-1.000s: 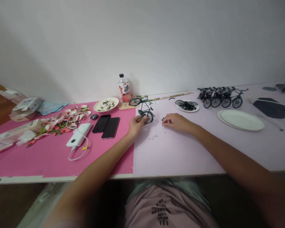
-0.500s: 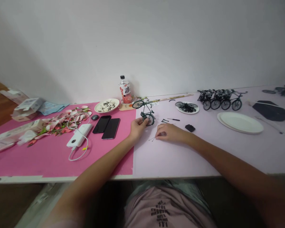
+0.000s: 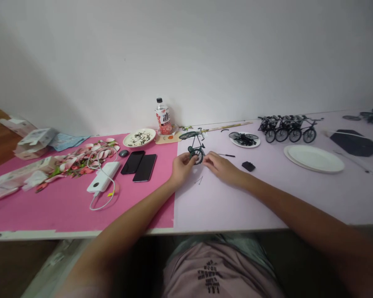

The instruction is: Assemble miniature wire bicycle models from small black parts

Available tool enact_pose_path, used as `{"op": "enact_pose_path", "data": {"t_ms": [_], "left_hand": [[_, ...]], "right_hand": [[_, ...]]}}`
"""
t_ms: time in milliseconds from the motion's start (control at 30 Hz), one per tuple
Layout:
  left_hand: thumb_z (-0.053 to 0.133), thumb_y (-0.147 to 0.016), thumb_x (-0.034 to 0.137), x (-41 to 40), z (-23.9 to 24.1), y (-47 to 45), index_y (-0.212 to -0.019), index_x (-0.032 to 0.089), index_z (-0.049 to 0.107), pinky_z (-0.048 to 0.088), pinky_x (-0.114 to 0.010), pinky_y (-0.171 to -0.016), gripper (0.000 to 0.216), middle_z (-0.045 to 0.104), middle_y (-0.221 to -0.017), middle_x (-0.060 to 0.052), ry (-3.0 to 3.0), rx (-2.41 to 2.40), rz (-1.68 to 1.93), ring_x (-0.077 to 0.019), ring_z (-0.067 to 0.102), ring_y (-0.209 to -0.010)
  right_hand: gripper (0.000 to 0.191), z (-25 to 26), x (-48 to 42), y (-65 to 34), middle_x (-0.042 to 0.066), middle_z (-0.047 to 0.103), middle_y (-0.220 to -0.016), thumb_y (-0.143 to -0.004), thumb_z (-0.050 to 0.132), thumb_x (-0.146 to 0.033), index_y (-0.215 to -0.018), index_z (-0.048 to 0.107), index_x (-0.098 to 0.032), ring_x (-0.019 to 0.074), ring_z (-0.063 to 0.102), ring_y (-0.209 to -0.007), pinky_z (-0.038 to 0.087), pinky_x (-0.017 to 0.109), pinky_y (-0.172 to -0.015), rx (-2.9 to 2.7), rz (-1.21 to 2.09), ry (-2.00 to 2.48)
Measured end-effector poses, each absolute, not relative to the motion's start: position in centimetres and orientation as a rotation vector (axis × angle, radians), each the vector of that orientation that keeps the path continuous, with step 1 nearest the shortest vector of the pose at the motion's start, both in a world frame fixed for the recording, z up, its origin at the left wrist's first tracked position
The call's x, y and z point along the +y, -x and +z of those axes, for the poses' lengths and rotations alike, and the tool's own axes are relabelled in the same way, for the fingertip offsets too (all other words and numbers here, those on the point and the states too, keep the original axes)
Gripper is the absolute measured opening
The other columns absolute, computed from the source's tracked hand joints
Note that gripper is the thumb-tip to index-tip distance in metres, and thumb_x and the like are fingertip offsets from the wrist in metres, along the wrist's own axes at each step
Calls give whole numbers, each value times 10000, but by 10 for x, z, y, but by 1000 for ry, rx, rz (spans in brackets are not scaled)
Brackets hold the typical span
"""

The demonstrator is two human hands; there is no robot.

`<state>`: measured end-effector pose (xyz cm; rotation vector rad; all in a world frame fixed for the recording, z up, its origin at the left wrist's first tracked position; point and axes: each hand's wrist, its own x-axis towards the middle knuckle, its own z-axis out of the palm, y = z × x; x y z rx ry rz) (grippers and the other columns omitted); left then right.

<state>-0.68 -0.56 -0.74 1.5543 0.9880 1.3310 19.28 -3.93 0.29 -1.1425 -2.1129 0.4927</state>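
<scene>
A small dark green model bicycle (image 3: pixel 196 143) is tilted up over the seam between the pink and pale lilac mats. My left hand (image 3: pixel 183 168) is closed on it, with thumb and fingers at the lower wheel. Close to that wheel's right side is my right hand (image 3: pixel 218 164), its fingers pinched together; whatever they hold is too small to make out. Below, between the hands, two thin metal pins (image 3: pixel 199 181) lie on the lilac mat. A small black screwdriver (image 3: pixel 227 155) rests just beyond my right hand.
A black block (image 3: pixel 248 166), a plate of black parts (image 3: pixel 244 144), standing model bicycles (image 3: pixel 287 130) and stacked white plates (image 3: pixel 316 159) are to the right. Leftward are two phones (image 3: pixel 144 167), a power bank (image 3: pixel 103 177), petals (image 3: pixel 93 155) and a bottle (image 3: pixel 163 118).
My right hand has lifted from near the pins and moved up to the bicycle's lower wheel. The bicycle has turned in my left hand, its upper wheel now seen flatter.
</scene>
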Motion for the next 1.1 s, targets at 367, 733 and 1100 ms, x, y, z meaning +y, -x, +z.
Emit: {"op": "enact_pose_path", "data": {"t_ms": [367,733,1100], "left_hand": [[794,-851,472,-18,-7,1,-814,140,710,517,-246,-643,344,723,-767,-38,-1659,930,1277,-170,685,-725],[777,-858,463,-18,-7,0,-809,142,706,509,-242,-606,332,712,-731,-29,-1685,955,1269,-171,690,-692],[808,-826,460,-19,-6,-1,-858,137,738,583,-276,-717,332,786,-867,-77,-1614,960,1318,-214,754,-813]], "right_hand": [[167,0,-37,-190,49,621,-982,-1050,482,-333,-955,569,-227,193,574,-845,461,329,-745,-1906,602,1084],[166,-2,-36,-190,43,631,-982,-1042,496,-356,-958,567,-231,191,574,-824,452,334,-745,-1906,593,1109],[162,-7,-34,-189,40,684,-918,-999,568,-348,-968,659,-217,193,607,-817,463,328,-752,-1876,476,1132]]}}
